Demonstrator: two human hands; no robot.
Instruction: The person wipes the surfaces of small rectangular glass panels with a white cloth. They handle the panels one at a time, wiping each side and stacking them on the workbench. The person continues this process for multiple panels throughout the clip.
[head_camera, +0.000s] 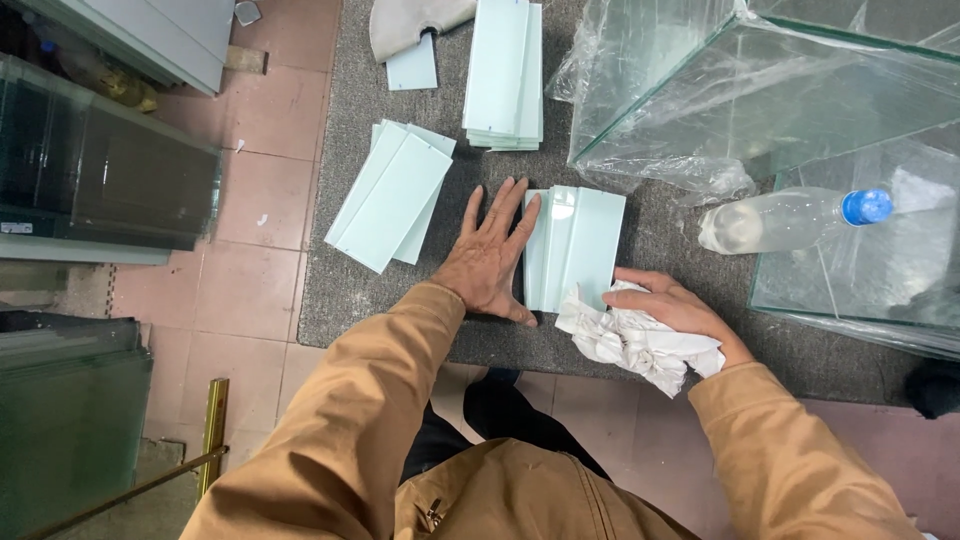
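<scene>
- Left hand (490, 262): fingers released, flat beside the stacked pale glass strips (575, 247) on grey carpeted worktable (640, 350).
- Right hand (675, 308): clenched around crumpled white cloth (635, 345), touching the strips.
- Pink tiled floor (250, 290) below.

glass strips (573, 247): smooth, glossy, pale green
rag (632, 340): crumpled white cloth
mat (400, 300): rough grey felt
bottle (785, 220): clear plastic

Pale glass strips (575, 245), flat, side by side

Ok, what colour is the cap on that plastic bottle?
Blue. The bottle lies on its side by the glass tank; the head view shows the cap clearly.
</scene>
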